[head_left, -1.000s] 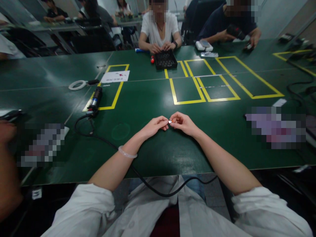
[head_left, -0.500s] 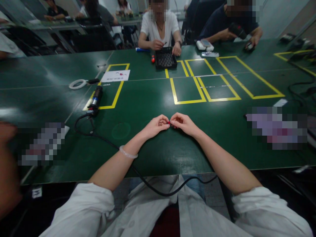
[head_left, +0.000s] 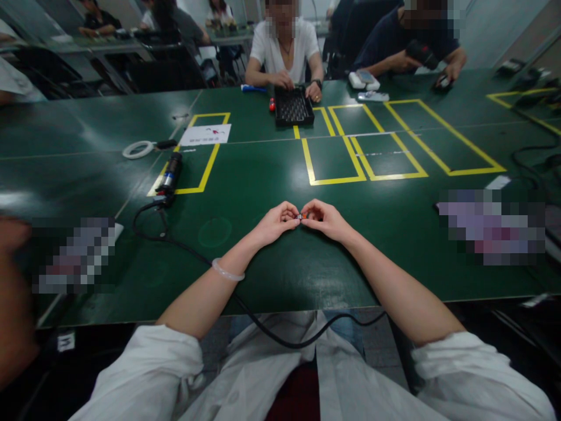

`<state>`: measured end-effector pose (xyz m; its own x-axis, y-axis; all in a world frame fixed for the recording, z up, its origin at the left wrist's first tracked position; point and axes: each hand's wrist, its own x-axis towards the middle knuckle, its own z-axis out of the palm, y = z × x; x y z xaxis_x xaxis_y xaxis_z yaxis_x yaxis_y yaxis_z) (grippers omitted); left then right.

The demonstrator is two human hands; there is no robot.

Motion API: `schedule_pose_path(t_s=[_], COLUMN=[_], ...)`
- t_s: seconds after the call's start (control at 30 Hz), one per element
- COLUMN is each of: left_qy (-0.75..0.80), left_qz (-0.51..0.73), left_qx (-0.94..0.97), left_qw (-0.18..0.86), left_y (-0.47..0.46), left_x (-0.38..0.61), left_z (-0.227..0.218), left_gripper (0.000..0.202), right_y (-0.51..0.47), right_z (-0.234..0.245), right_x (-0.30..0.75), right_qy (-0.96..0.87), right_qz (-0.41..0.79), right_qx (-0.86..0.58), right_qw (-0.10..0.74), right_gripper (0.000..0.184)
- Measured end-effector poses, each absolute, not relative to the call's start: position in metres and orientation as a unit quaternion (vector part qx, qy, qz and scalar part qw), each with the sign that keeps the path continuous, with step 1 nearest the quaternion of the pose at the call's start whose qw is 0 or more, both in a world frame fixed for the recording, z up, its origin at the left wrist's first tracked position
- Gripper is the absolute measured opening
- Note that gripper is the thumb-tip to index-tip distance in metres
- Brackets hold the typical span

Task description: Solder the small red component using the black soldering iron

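Note:
Between my two hands, just above the green table (head_left: pixel 280 269), is a small part (head_left: pixel 302 216) with red-orange and silvery bits, too small for me to name. My left hand (head_left: pixel 280 220) pinches its left side with thumb and fingers. From the right, my right hand (head_left: pixel 326 218) closes on it in the same way, and the fingertips of both hands nearly meet. Most of the part is hidden by the fingers. A black cable (head_left: pixel 280 340) runs under my left forearm and hangs past the table's front edge.
A black electric screwdriver (head_left: pixel 170 174) lies to the left on yellow tape. Behind it are a white paper (head_left: pixel 205 135) and a white cable coil (head_left: pixel 138 149). Across the table a person reaches over a black partitioned tray (head_left: pixel 294 108); another holds a dark power tool (head_left: pixel 421 54). Blurred-out items lie at both sides.
The small part has turned between my fingers, so more orange and silver shows. My hands have barely moved. Across the table, the person's hand has moved over the tray.

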<state>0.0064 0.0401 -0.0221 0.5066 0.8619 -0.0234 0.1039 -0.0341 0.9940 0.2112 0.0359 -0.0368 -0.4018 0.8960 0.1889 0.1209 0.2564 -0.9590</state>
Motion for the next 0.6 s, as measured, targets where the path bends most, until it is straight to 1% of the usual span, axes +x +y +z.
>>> schedule_pose_path(t_s=[0.2, 0.43, 0.6], left_qy=[0.376, 0.383, 0.381], left_qz=[0.331, 0.319, 0.311], left_qx=[0.647, 0.646, 0.642], left_qw=[0.575, 0.578, 0.589], left_y=[0.0411, 0.0417, 0.0420], left_x=[0.0073, 0.0058, 0.0050], left_z=[-0.0239, -0.0243, -0.0232], left_gripper=[0.029, 0.031, 0.032], right_y=[0.0362, 0.0368, 0.0372], right_z=[-0.0368, -0.0379, -0.0372], right_x=[0.2117, 0.2127, 0.2126], right_qy=[-0.692, -0.696, -0.686], right_qz=[0.474, 0.462, 0.474], right_qx=[-0.372, -0.381, -0.383], right_qw=[0.398, 0.395, 0.397], right_gripper=[0.024, 0.023, 0.025])
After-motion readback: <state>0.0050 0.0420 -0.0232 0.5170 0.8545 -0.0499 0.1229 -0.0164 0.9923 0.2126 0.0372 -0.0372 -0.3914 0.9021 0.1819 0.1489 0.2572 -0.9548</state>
